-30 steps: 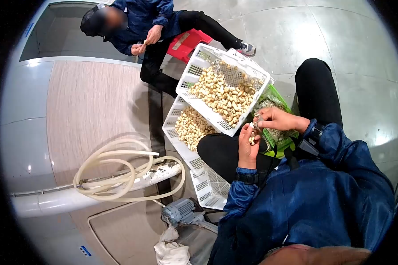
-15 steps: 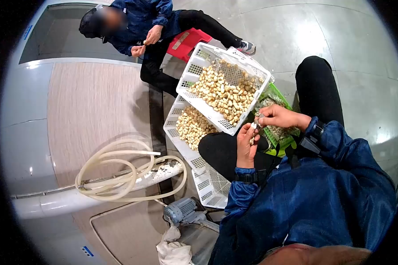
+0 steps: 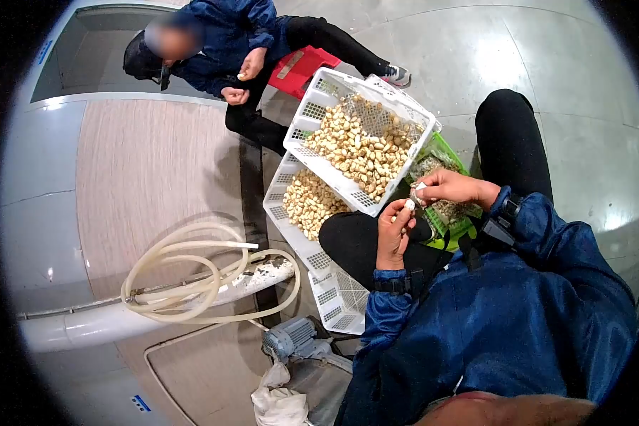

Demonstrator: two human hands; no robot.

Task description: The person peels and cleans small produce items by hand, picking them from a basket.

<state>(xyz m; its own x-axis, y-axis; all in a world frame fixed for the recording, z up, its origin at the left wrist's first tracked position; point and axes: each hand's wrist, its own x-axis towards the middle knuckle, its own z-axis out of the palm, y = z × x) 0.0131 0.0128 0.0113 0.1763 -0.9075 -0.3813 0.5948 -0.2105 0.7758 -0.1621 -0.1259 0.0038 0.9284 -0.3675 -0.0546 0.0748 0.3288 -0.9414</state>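
My left hand (image 3: 390, 238) is closed around a small mushroom (image 3: 410, 204), whose white end shows at the fingertips. Close beside it, my right hand (image 3: 447, 187) is pinched, with something small and whitish at its fingertips that I cannot make out. Both hands are above the edge of a green basket (image 3: 456, 157) holding grey-brown scraps. Just beyond my hands, tan mushrooms (image 3: 355, 149) fill part of a tilted white crate (image 3: 312, 111). More mushrooms (image 3: 311, 206) lie in a lower white crate (image 3: 275, 202).
Another person (image 3: 227, 42) sits across from me by a red stool (image 3: 302, 71), holding a small piece. A coiled hose (image 3: 170, 266) lies over a white pipe (image 3: 92, 324) at left. A motor (image 3: 290, 339) and white cloth (image 3: 280, 405) are below. Another white crate (image 3: 341, 305) stands near my leg.
My fingertips have come slightly apart, and the mushroom's white end in my left hand shows more clearly. The other person's hands have separated, and their head has shifted left.
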